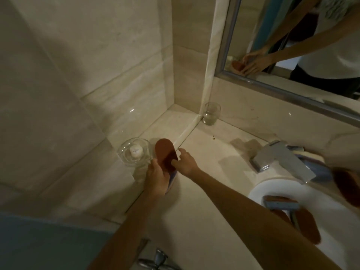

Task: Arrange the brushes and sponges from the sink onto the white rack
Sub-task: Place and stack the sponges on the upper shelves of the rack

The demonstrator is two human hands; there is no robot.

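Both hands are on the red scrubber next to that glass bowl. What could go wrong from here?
1. The red scrubber is held right beside the glass bowl on the ledge; a careless swing could knock the bowl.
2. The left hand grips it from below, but only the thumb of the right hand plainly touches it, so it could slip.
3. The glass tumbler stands in the corner beyond and might be clipped too.

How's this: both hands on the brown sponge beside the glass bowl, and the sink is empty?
No: the head view shows a blue-backed sponge in the sink. Left hand and right hand are on the brown sponge beside the glass bowl.
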